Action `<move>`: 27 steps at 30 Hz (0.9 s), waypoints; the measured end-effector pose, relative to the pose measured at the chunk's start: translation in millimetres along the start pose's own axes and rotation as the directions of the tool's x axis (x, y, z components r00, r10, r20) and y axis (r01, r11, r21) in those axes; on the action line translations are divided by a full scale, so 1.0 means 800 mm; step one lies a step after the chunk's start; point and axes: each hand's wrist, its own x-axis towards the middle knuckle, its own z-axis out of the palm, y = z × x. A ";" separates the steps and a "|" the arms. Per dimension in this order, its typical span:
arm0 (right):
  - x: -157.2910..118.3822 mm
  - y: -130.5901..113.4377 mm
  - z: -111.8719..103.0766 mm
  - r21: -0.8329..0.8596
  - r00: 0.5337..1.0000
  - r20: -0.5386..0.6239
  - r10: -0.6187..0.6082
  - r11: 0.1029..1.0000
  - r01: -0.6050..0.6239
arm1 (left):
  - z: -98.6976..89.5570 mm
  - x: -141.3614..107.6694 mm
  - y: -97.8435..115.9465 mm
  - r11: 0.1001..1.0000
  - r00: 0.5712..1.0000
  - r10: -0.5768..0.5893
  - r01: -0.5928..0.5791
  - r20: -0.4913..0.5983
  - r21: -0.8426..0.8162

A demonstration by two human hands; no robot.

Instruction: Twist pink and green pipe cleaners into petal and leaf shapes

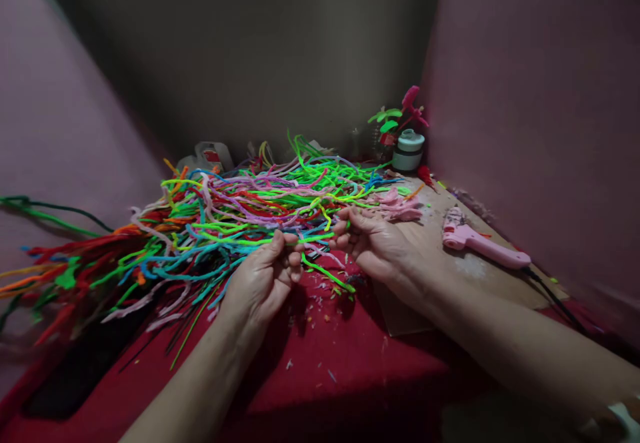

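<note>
Head camera view, as I watch from afar, shows a green pipe cleaner (317, 237) bridging the gap between two bare hands, at the near edge of a tangled pile of pipe cleaners (260, 196). I have the left hand (265, 276) pinching it between thumb and forefinger. At the right hand (377, 243), thumb and forefinger are drawn into a narrow pinch with bright green fuzz of a pipe cleaner between them; I can't tell whether that is the same strand or a second one.

I judge the step in hand to be straightening or shaping this strand, which runs fairly straight between the fingertips. To my mind the next move calls for a light pinch on each side, the left steady while the right guides the wire.

Counting: two hands; one strand across the gap; one lower green strand (330, 276) just below the fingers, perhaps joined to the first. The pile is too tangled to count. On the right I make out one pink glue gun (487, 246) with one black cord (555, 296), resting on one cardboard sheet (500, 286). Behind stands one lidded jar (407, 157), near pink fuzzy flowers (411, 96) whose number I can't settle. One red cloth (340, 369) lies underneath.
</note>
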 end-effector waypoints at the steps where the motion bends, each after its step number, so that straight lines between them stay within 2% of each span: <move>1: 0.002 -0.002 -0.001 -0.017 1.000 -0.012 -0.026 1.000 0.025 | -0.002 0.003 0.003 1.000 0.999 0.030 -0.030 -0.015 -0.004; 5: 0.004 -0.009 -0.001 -0.009 0.994 -0.063 -0.094 0.996 0.093 | -0.008 0.010 0.015 0.983 0.969 0.173 -0.180 -0.175 -0.025; 8: 0.001 -0.007 0.002 0.002 0.993 0.023 -0.113 0.994 0.113 | -0.005 0.011 0.015 0.978 0.956 0.186 -0.202 -0.228 -0.048; 11: -0.005 0.006 0.004 -0.034 0.988 0.121 -0.101 0.994 0.106 | 0.003 0.009 0.009 0.966 0.958 0.211 -0.234 -0.194 -0.108; 14: -0.008 0.022 0.005 -0.132 0.986 0.164 -0.025 0.990 0.047 | 0.015 0.003 0.001 0.972 0.970 0.199 -0.213 -0.139 -0.097; 16: -0.009 0.028 0.006 -0.176 0.987 0.157 -0.022 0.983 0.050 | 0.022 -0.002 -0.005 0.984 0.982 0.173 -0.176 -0.072 -0.041; 19: -0.007 0.028 0.006 -0.223 0.986 0.124 -0.109 0.965 0.135 | 0.025 -0.008 -0.011 0.987 0.989 0.148 -0.148 0.005 0.069; 23: -0.007 0.017 0.006 -0.340 0.987 0.059 -0.151 0.926 0.162 | 0.020 -0.009 -0.014 0.958 0.986 0.161 -0.165 0.039 0.233; 27: -0.008 0.014 0.005 -0.527 0.988 0.025 -0.151 0.838 0.142 | 0.016 -0.008 -0.013 0.912 0.976 0.208 -0.217 0.061 0.349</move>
